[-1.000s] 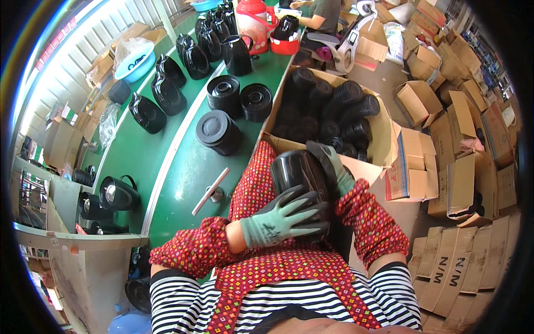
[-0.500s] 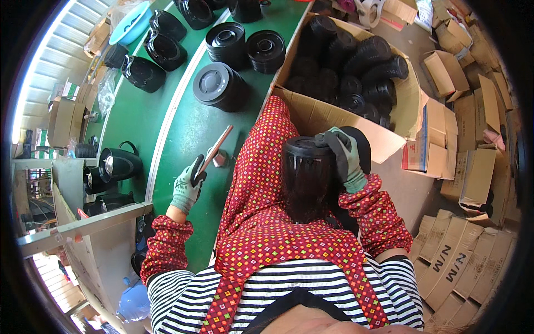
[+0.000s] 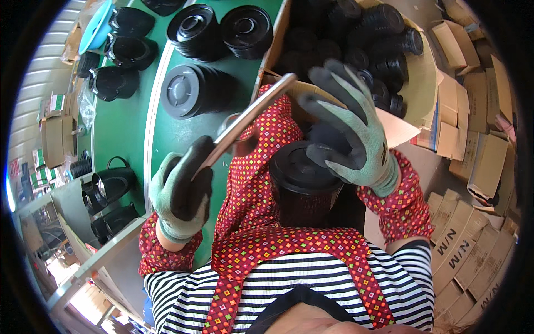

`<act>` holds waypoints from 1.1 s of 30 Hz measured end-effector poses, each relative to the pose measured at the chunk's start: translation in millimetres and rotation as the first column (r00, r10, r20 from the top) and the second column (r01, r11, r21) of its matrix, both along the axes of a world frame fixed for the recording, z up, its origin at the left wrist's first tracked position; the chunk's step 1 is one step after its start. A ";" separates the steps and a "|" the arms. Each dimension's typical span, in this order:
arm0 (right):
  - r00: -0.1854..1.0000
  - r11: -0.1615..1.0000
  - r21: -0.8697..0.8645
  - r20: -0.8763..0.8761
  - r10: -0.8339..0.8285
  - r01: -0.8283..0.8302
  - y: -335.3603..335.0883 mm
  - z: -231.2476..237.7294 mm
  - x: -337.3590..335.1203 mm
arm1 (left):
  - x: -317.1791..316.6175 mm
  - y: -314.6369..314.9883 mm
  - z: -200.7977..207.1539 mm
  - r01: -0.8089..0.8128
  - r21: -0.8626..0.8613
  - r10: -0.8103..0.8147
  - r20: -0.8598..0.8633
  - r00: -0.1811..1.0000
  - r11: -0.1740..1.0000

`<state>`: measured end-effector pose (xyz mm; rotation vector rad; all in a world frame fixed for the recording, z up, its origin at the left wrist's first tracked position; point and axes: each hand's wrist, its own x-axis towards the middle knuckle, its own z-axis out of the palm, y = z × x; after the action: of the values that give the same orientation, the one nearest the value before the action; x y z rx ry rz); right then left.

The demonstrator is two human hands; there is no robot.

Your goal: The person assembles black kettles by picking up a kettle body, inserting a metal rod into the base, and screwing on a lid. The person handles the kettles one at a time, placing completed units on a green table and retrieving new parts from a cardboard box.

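My left hand (image 3: 183, 189), in a green glove with a dark palm, grips a thin, flat, phone-like slab (image 3: 247, 119) with a pinkish metallic edge, seen nearly edge-on and tilted up to the right. A small rounded shiny piece (image 3: 243, 143) shows beside the slab; whether it is joined to it I cannot tell. At my lap stands a glossy black canister (image 3: 305, 205) with a round black lid (image 3: 300, 167). Above the lid's right side, my right hand (image 3: 353, 131), gloved alike, has its fingers spread. Whether it touches the lid is hidden.
On the green bench (image 3: 139, 131) stand a stack of black lids (image 3: 192, 92), more stacked round black parts (image 3: 245, 30) and several black housings (image 3: 114, 83). A cardboard box (image 3: 414, 83) of black ribbed parts adjoins it. Flattened cartons (image 3: 461, 245) lie at right.
My left hand has lifted the slab up and toward me. My right hand has come off the canister's lid edge, its fingers now spread above. The view has shifted slightly.
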<state>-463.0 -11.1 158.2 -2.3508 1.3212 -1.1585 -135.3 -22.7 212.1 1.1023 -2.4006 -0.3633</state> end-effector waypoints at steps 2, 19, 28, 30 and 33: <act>0.995 0.996 -0.026 -0.057 0.087 -0.089 -20.4 8.8 -2.8 | -23.9 -11.0 14.2 0.087 0.196 -0.076 -0.066 0.995 0.977; 0.726 0.822 0.091 0.532 0.437 -0.562 -49.2 -131.8 1.1 | -176.0 -22.1 -24.1 0.653 0.384 -0.477 -0.461 0.748 0.653; 0.815 0.886 0.148 0.480 0.323 -0.439 -24.9 -113.4 11.2 | -191.6 -7.8 -25.7 0.544 0.400 -0.460 -0.291 0.839 0.738; 0.841 0.912 0.163 0.474 0.263 -0.377 -14.3 -107.9 13.2 | -173.5 -14.6 -25.5 0.692 0.405 -0.564 -0.402 0.722 0.597; 0.851 0.945 0.183 0.504 0.147 -0.272 1.7 -107.2 22.7 | -146.6 -26.7 -32.7 0.819 0.367 -0.600 -0.558 0.573 0.442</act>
<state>-440.3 -9.4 50.9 -1.8059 0.9389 -1.3104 -282.0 -49.3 179.4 0.0284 -2.3206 -1.5742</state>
